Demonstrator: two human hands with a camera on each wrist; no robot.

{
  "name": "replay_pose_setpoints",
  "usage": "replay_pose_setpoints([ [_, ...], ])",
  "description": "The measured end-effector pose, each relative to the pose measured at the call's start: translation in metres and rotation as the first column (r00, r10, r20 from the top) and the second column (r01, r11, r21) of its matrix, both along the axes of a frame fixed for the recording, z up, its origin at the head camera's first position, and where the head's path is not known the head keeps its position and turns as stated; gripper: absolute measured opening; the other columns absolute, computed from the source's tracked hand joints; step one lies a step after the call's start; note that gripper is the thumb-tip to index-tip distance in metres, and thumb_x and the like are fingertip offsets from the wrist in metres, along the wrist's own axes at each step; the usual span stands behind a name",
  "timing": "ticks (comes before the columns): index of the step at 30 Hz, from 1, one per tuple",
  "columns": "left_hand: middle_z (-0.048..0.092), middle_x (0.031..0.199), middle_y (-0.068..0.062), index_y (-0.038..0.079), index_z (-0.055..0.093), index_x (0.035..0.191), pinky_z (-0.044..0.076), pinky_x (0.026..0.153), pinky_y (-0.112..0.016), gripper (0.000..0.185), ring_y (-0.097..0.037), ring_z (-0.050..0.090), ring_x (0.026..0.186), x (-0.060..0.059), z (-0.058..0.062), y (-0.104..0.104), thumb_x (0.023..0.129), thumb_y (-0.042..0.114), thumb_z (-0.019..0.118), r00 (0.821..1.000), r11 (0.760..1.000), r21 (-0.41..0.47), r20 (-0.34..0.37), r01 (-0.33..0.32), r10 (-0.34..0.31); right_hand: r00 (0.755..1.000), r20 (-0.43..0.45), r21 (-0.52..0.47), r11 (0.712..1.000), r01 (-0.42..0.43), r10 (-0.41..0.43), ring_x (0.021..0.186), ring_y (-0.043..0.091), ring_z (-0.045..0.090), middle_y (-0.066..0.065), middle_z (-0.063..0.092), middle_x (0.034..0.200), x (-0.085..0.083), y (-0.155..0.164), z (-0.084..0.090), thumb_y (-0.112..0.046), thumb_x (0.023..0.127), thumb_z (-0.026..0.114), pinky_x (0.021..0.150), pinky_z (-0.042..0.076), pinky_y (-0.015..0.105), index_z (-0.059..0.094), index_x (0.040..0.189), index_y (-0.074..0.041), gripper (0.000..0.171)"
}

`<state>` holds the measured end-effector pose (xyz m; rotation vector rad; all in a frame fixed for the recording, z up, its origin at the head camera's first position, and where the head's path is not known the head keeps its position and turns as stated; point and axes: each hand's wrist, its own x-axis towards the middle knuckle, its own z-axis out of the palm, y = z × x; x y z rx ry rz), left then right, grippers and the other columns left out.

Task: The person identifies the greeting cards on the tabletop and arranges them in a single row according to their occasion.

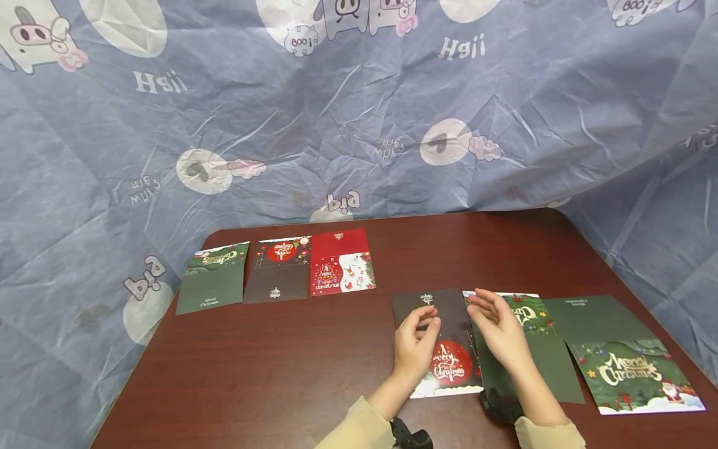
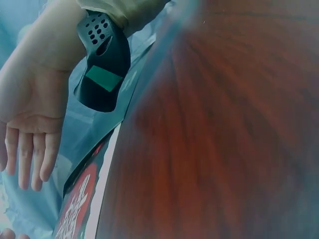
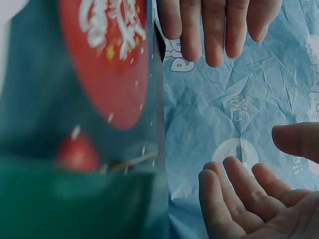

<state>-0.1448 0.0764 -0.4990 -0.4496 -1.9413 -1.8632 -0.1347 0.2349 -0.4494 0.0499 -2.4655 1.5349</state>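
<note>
My left hand [image 1: 415, 342] hovers over the dark card [image 1: 451, 365] with a red "A very Merry Christmas" circle, its fingers loosely bent and holding nothing. Unfolded, that card lies flat. To the right, my right hand [image 1: 499, 327] is above the middle green card [image 1: 538, 358], palm turned toward the left hand, fingers relaxed. Neither hand visibly grips a card. In the left wrist view, an opposite hand [image 2: 35, 114] hangs with fingers extended beyond the dark card's red circle [image 2: 77, 211]. Both hands' fingers [image 3: 214, 30] appear in the right wrist view, with a gap between them.
Another unfolded green card [image 1: 628, 374] lies at the right edge. Farther back on the left, a green card [image 1: 215, 284], a dark card [image 1: 277, 280] and a red card [image 1: 339, 246] form a row. A printed blue cloth [image 1: 314, 125] hangs behind the brown table [image 1: 269, 374].
</note>
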Motion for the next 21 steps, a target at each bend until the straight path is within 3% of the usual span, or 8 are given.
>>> replay_pose_setpoints([
  [3, 0.066, 0.101, -0.017, -0.001, 0.063, 0.107, 0.055, 0.065, -0.028, 0.021, -0.026, 0.066, 0.089, 0.008, 0.012, 0.004, 0.087, 0.001, 0.059, 1.000, 1.000, 0.009, -0.010, 0.013, -0.013, 1.000, -0.021, 0.001, 1.000, 0.008, -0.008, 0.098, -0.012, 0.047, 0.023, 0.055, 0.124, 0.003, 0.005, -0.002, -0.018, 0.096, 0.055, 0.081, 0.037, 0.006, 0.042, 0.134, 0.004, 0.045],
  [7, 0.066, 0.100, -0.019, -0.006, 0.061, 0.106, 0.055, 0.066, -0.030, 0.022, -0.035, 0.065, 0.087, 0.021, 0.031, 0.009, 0.084, -0.006, 0.058, 0.999, 0.999, 0.019, -0.019, 0.034, -0.034, 0.998, -0.060, 0.005, 1.000, 0.028, -0.028, 0.096, -0.016, 0.046, 0.025, 0.056, 0.122, 0.008, 0.012, -0.005, -0.015, 0.095, 0.055, 0.080, 0.038, 0.005, 0.043, 0.132, 0.005, 0.044],
  [15, 0.065, 0.101, -0.019, -0.006, 0.061, 0.107, 0.055, 0.069, -0.028, 0.023, -0.030, 0.066, 0.089, 0.028, 0.029, 0.025, 0.084, -0.007, 0.058, 0.998, 0.998, 0.031, -0.038, 0.056, -0.054, 0.998, -0.019, 0.060, 0.996, 0.068, -0.067, 0.096, -0.018, 0.045, 0.024, 0.055, 0.125, 0.020, 0.035, -0.010, -0.021, 0.097, 0.053, 0.078, 0.038, 0.004, 0.042, 0.134, 0.004, 0.046],
  [21, 0.063, 0.107, -0.020, -0.007, 0.060, 0.109, 0.054, 0.078, -0.037, 0.024, -0.035, 0.062, 0.098, 0.030, 0.031, 0.033, 0.085, -0.005, 0.058, 0.998, 0.998, 0.044, 0.014, 0.053, -0.054, 0.992, -0.033, 0.078, 0.990, 0.120, -0.118, 0.096, -0.019, 0.043, 0.025, 0.054, 0.126, 0.022, 0.049, -0.010, -0.021, 0.097, 0.053, 0.077, 0.037, 0.004, 0.041, 0.136, 0.002, 0.047],
])
